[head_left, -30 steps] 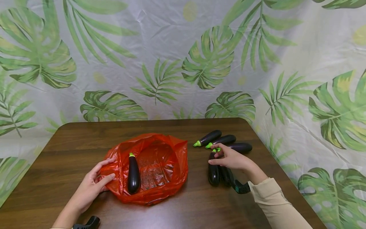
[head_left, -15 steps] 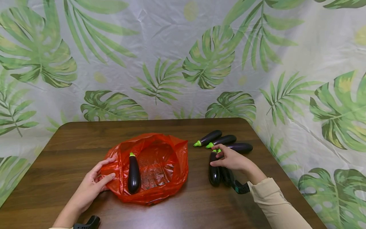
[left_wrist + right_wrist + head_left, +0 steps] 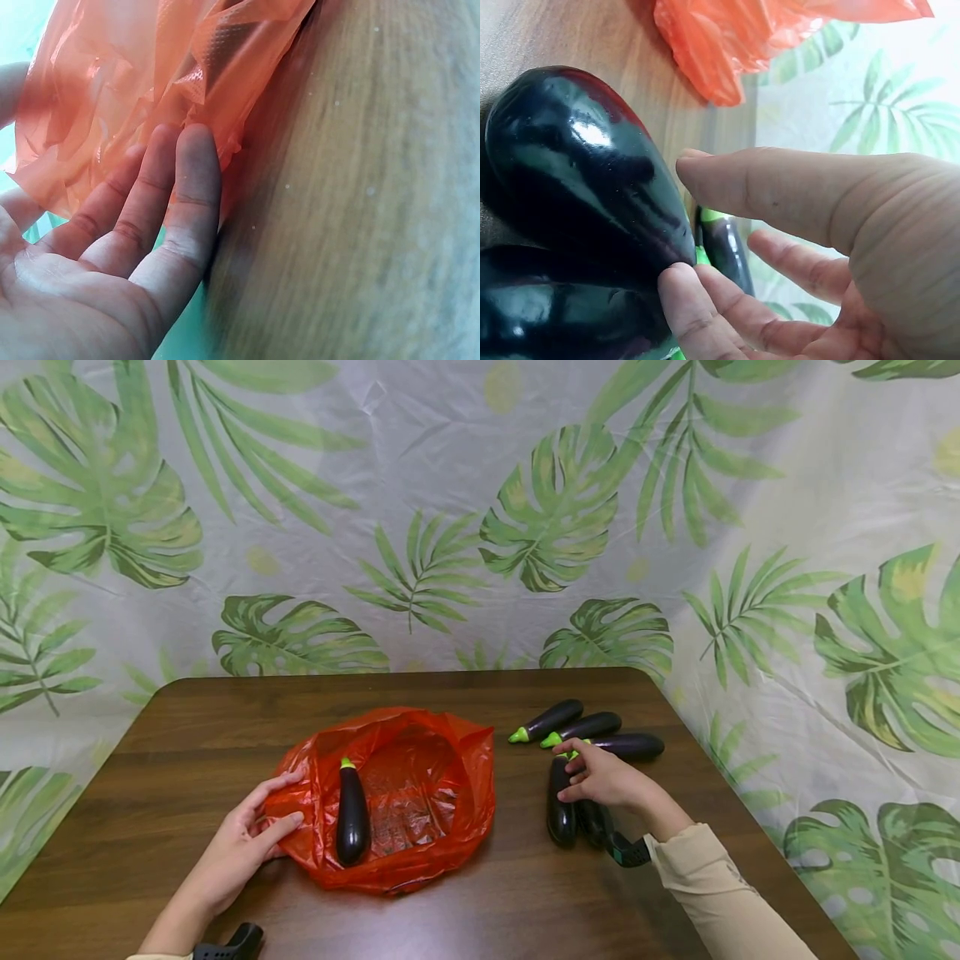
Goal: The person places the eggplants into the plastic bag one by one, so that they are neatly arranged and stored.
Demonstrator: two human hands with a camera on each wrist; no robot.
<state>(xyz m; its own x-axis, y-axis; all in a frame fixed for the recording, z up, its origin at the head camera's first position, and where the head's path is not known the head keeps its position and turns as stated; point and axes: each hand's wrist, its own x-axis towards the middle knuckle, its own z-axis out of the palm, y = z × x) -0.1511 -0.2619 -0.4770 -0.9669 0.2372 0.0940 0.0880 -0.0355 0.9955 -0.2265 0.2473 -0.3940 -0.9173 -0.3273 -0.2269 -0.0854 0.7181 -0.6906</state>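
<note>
A red plastic bag (image 3: 420, 793) lies spread with its mouth up, and one eggplant (image 3: 352, 818) rests in its left side, stem away from me. My left hand (image 3: 243, 839) holds the bag's left edge, thumb on the near side; in the left wrist view its other fingers (image 3: 196, 172) lie along the red plastic. My right hand (image 3: 611, 779) is over the stem ends of two near eggplants (image 3: 561, 814). In the right wrist view its thumb and fingers are spread, with the thumb tip beside one eggplant (image 3: 577, 165) and a fingertip at its narrow end.
Behind the right hand lie more eggplants (image 3: 551, 720) with bright green stems, one (image 3: 633, 746) pointing right. All this is on a dark wooden table (image 3: 225, 718). A leaf-patterned cloth (image 3: 450, 568) hangs behind the table.
My right thumb has shifted slightly right, off the left near eggplant. The left hand, bag and eggplants stay in place.
</note>
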